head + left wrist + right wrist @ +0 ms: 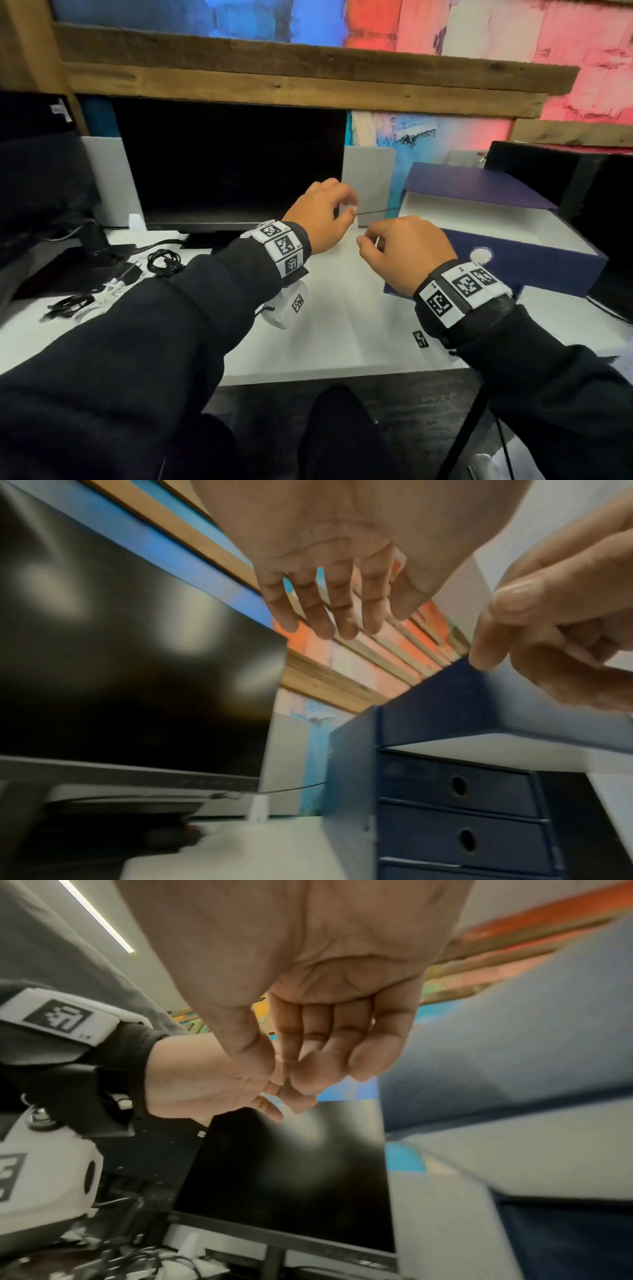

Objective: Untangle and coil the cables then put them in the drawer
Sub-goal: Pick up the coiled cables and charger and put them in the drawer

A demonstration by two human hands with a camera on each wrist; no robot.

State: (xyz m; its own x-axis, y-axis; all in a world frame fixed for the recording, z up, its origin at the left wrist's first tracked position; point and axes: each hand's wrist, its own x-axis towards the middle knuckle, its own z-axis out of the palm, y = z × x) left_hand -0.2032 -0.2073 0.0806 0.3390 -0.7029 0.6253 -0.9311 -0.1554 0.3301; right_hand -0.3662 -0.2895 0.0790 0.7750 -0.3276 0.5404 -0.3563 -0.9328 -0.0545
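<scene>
Both hands hover above the white desk, side by side and close together. My left hand hangs with relaxed, spread fingers and holds nothing. My right hand has its fingers curled in with the thumb against the fingertips; nothing shows between them. A coiled black cable and a loose tangle of white and black cables lie on the desk at the left, behind my left sleeve. The blue drawer unit stands just right of my hands, its top drawer pulled out and showing a white inside.
A dark monitor stands straight ahead, and a thin wire runs behind it toward the drawer unit's closed lower drawers. A black device sits at the far left. A black box rises at the right.
</scene>
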